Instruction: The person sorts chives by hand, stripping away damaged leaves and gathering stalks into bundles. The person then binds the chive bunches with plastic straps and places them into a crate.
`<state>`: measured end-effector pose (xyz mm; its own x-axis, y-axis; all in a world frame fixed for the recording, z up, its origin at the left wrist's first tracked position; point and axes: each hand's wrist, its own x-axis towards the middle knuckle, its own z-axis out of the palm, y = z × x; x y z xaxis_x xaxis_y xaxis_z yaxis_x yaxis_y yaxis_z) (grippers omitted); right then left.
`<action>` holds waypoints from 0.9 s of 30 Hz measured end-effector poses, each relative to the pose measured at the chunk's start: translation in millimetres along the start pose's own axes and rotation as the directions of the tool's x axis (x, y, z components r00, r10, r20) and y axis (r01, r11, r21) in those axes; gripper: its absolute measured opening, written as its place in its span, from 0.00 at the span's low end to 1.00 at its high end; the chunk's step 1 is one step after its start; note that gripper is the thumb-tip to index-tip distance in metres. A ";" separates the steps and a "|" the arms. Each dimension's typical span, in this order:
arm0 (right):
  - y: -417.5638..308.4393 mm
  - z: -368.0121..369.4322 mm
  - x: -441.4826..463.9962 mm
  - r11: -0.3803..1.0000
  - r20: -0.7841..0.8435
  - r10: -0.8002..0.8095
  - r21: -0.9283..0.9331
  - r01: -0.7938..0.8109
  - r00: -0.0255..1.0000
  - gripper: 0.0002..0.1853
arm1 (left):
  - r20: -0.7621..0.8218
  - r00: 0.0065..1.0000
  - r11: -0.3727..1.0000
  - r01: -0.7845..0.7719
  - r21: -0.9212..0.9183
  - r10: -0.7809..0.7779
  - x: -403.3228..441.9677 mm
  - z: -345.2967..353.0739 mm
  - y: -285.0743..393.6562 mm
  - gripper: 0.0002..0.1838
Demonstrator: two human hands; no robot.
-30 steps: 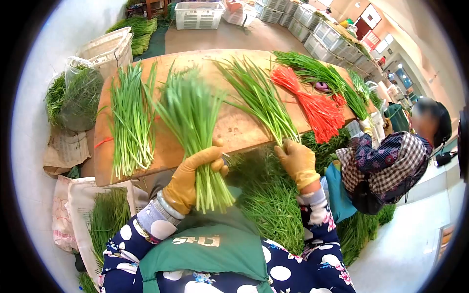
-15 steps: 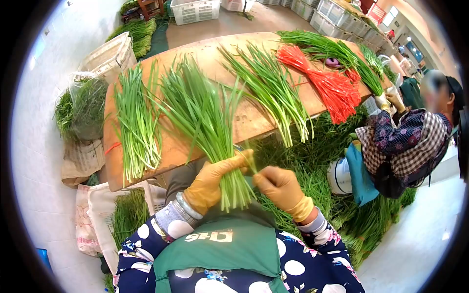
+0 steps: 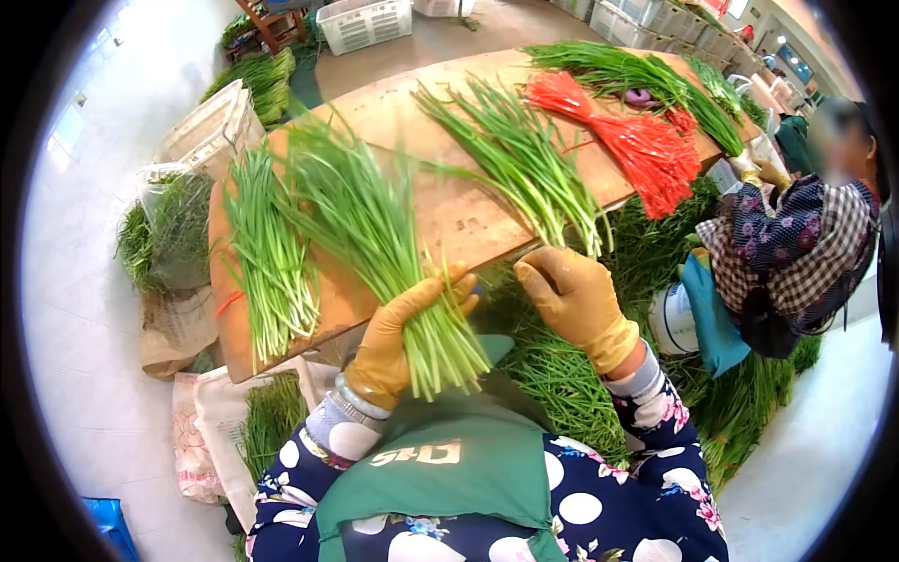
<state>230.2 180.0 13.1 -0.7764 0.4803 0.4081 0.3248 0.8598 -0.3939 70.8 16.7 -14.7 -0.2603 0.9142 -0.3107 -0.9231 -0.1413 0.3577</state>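
My left hand (image 3: 398,342), in a yellow glove, is closed around the lower stems of a large bunch of garlic chives (image 3: 361,215). The pale cut ends point down toward my lap, and the blurred leaf tips reach over the table. My right hand (image 3: 576,304), also gloved, is raised to the right of the bunch and apart from it. Its fingers are curled in, and whether anything thin is between them cannot be made out. On the table lie a chive bunch (image 3: 272,258) at the left and another chive bunch (image 3: 529,164) near the middle.
Red ties (image 3: 627,140) lie on the wooden table (image 3: 459,225). A co-worker (image 3: 796,234) at the right handles chives (image 3: 646,80). Loose chives (image 3: 571,375) are heaped below, near a white bucket (image 3: 674,318). White crates (image 3: 365,23) stand behind; another crate (image 3: 220,412) is at my left.
My right hand has moved up and right, away from the bunch; the thin strand seen at its fingers is no longer visible there. My left hand still grips the bunch. The view has shifted slightly.
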 end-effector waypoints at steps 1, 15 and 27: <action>-8.3 0.0 -4.1 0.954 0.115 0.046 0.289 -0.077 0.992 0.09 | 0.012 0.999 1.000 0.031 -0.008 -0.031 -1.1 -0.8 0.1 0.21; 53.5 49.4 -77.5 0.936 0.476 0.209 0.155 -0.315 0.854 0.14 | -0.072 0.997 1.000 0.008 -0.004 -0.008 -8.8 -6.5 10.3 0.10; 116.2 119.5 -27.2 0.934 0.702 0.232 0.033 -0.357 0.673 0.19 | 0.085 0.996 0.995 -0.020 -0.099 0.028 -14.0 -4.5 21.5 0.24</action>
<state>224.6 246.1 -142.2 -0.8264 0.4013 -0.3949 0.5622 0.6256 -0.5409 53.3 -0.8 -6.6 -0.2613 0.9388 -0.2243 -0.9411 -0.1962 0.2753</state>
